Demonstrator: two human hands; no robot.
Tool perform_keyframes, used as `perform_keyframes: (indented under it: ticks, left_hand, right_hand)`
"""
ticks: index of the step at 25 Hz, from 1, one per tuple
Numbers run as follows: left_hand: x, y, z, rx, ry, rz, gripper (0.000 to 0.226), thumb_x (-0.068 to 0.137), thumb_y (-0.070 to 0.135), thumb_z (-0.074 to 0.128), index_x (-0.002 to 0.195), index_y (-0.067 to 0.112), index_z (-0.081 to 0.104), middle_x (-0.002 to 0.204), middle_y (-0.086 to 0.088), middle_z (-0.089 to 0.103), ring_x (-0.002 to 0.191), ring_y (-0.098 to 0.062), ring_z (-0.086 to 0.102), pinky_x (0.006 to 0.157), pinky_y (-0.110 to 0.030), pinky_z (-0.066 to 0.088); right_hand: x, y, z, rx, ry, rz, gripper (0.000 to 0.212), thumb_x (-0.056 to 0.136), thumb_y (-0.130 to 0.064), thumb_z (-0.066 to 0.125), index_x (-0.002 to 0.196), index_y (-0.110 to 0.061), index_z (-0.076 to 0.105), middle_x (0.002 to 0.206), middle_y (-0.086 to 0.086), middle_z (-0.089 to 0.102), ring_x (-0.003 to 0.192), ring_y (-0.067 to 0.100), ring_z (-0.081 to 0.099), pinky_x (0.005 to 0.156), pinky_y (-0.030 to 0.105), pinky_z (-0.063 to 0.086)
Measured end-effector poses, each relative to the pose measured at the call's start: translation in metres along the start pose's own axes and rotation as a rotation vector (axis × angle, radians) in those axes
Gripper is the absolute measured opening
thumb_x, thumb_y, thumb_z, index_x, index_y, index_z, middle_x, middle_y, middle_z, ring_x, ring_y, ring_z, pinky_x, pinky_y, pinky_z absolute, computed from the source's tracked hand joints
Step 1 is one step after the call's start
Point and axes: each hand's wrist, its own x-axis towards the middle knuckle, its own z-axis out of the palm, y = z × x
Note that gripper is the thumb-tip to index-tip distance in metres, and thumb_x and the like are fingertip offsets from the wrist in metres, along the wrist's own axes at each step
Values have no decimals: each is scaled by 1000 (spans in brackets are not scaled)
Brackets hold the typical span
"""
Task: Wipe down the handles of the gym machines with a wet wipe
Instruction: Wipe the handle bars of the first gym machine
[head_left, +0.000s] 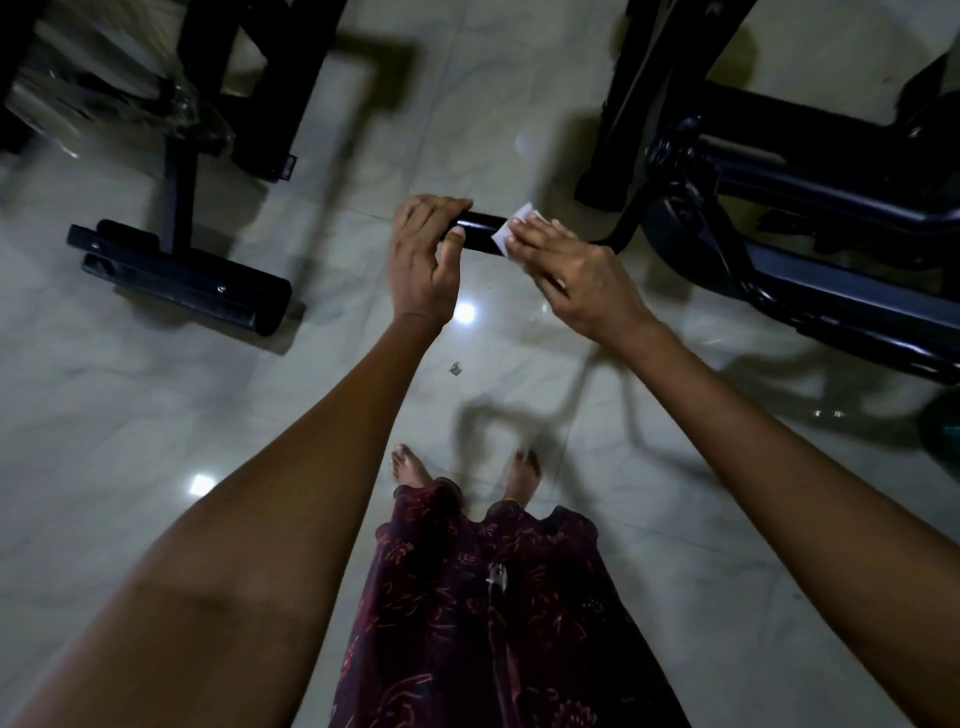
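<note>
Black cylindrical machine handle (475, 232) projected at about waist height over the glossy pale tiled floor (156, 415), between the two hands. Left hand (423, 257) gripped its free end, fingers curled over the top and thumb beneath, likely to steady the bar against the rubbing. Right hand (576, 265) lay with fairly straight fingers pressing a white wet wipe (511, 231) onto the handle's inner stretch, where it joined the black steel machine frame (779, 208). Wipe partly hidden beneath the fingers. Judged: wiping under way; the gripped end not yet reached.
</note>
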Motion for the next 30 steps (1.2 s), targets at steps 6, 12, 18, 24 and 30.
perform_keyframes:
  ticks: [6,12,18,24,30]
  left_hand:
    - [3,-2,-2,-36,-1,-9,45,88,19,31,97,-1,70,98,-15,68,95,-33,59,93,-29,37]
    - [7,-8,-16,3,-110,79,41,85,18,36,107,-2,65,103,-16,65,102,-24,50,94,-13,30]
    - [12,-17,-21,231,-231,286,57,60,13,45,114,-3,58,105,-17,60,101,-30,50,94,-32,40]
    - [13,-24,-24,671,-306,438,68,62,27,32,125,1,41,110,-16,58,109,-34,55,107,-56,29]
    - [6,-16,-20,873,-401,349,65,73,27,47,132,3,36,128,-15,50,135,-35,34,111,-56,8]
  right_hand:
    - [37,-17,10,-84,78,-89,24,87,-17,57,104,-9,71,108,10,70,98,23,67,71,33,58]
    - [11,-15,8,-169,229,70,29,85,-21,58,102,-2,71,106,13,70,93,24,69,80,35,55]
    - [32,-28,22,-235,199,66,30,84,-21,58,99,1,70,103,16,70,92,27,69,87,39,52]
    - [15,-26,14,-257,231,201,32,84,-23,55,100,0,70,104,15,70,93,28,69,91,41,48]
    - [35,-45,30,-289,257,237,28,80,-18,59,97,1,71,101,15,71,90,28,69,92,42,47]
